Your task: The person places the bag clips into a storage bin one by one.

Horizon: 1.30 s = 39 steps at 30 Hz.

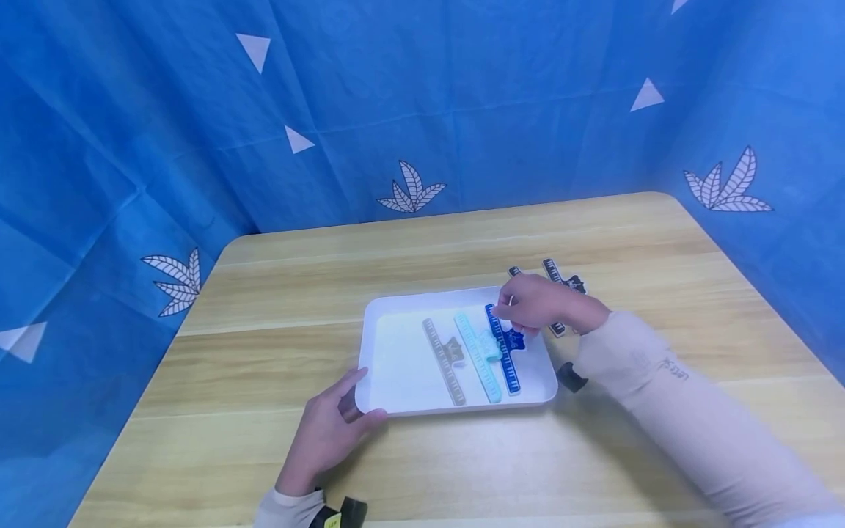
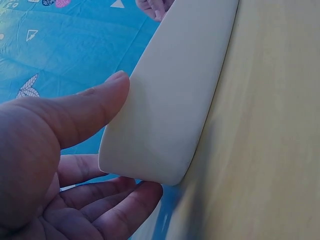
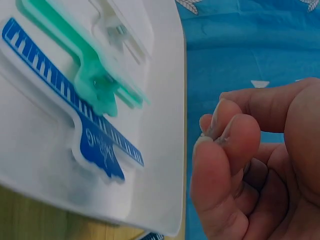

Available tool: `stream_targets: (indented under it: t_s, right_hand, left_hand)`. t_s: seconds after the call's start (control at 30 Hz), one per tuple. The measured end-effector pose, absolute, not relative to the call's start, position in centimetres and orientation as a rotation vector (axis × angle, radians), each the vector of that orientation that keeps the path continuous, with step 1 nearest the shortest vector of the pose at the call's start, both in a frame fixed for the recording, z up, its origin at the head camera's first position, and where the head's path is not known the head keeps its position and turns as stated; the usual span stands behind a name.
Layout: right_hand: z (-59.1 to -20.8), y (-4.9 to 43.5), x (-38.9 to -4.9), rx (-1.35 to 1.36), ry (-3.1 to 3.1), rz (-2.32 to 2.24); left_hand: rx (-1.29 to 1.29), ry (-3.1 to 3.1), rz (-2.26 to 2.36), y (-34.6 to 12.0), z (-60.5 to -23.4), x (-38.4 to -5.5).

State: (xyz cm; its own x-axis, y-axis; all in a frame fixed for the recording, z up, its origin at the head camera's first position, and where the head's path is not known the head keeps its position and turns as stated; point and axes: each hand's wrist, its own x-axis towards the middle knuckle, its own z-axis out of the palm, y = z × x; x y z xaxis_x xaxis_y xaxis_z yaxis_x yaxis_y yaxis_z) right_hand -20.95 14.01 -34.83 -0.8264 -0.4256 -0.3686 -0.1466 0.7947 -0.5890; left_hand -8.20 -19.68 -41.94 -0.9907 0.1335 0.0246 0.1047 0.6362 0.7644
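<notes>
A white tray (image 1: 396, 367) holds three keyboard-patterned clips: a grey clip (image 1: 444, 361), a mint-green clip (image 1: 477, 356) and a dark blue clip (image 1: 505, 356). My left hand (image 1: 330, 429) grips the tray's near left corner, thumb (image 2: 100, 107) against one wall and fingers around the other side. Above the far right part of the tray is my right hand (image 1: 535, 301), fingers curled and fingertips together. Nothing shows between them in the right wrist view, where the blue clip (image 3: 65, 90) lies flat in the tray, apart from the hand.
Two black keyboard-patterned clips lie on the wooden table (image 1: 277, 352) right of the tray, one black clip (image 1: 557, 271) farther right, the other clip (image 1: 558, 329) partly hidden under my right hand. A blue patterned curtain (image 1: 449, 110) hangs behind the table.
</notes>
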Motion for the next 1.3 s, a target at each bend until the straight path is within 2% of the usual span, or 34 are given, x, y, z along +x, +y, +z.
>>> stream_targets:
  t_s: [0.6, 1.3]
  right_hand:
    - [-34.3, 17.2, -22.2, -0.404, 2.477, -0.832]
    - [-34.9, 21.5, -23.1, -0.273, 2.507, -0.858]
  left_hand:
    - [0.115, 2.822, 1.273, -19.9, -42.0, -8.4]
    - [0.143, 2.806, 1.326, -20.1, -42.1, -8.3]
